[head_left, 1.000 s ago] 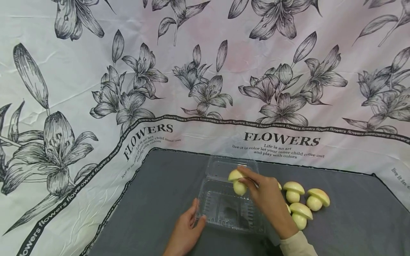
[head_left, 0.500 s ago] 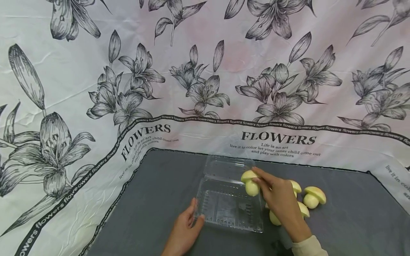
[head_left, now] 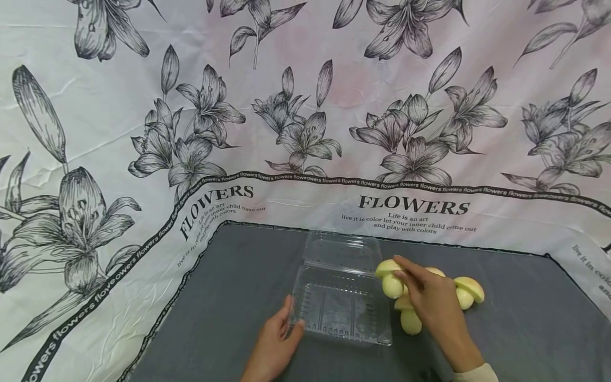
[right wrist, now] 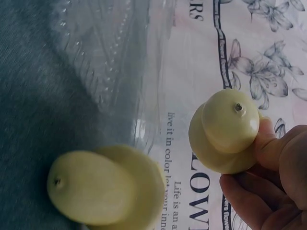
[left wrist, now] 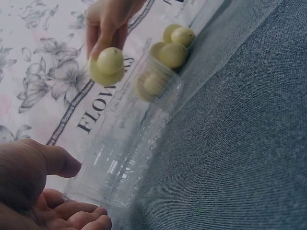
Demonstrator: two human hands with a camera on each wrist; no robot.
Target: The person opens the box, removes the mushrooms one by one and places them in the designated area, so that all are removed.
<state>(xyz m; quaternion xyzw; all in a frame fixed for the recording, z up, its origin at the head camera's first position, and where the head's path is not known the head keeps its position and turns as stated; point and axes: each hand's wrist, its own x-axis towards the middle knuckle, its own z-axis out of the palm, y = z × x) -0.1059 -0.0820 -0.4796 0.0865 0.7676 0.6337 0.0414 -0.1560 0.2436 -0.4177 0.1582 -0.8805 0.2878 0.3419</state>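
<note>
My right hand (head_left: pixel 436 302) pinches a pale yellow mushroom (head_left: pixel 392 286) by its cap, beyond the right side of a clear plastic container (head_left: pixel 343 305). In the right wrist view the held mushroom (right wrist: pixel 230 122) shows a small dark spot on its stem end. My left hand (head_left: pixel 274 339) holds the container's near left corner, thumb at the rim and fingers outside. The container's lid (head_left: pixel 341 249) lies folded back. Another mushroom (head_left: pixel 410 321) lies right of the container, and others sit partly behind my right hand, including a mushroom (head_left: pixel 468 292) at the far right.
A dark grey cloth surface (head_left: pixel 229 286) lies under everything. Behind it hangs a white sheet (head_left: pixel 296 201) printed with flowers and text. In the left wrist view, several mushrooms (left wrist: pixel 175 52) stand beyond the container.
My right hand has moved right with the mushroom, from above the container to past its right side. The left hand and the container have stayed nearly in place.
</note>
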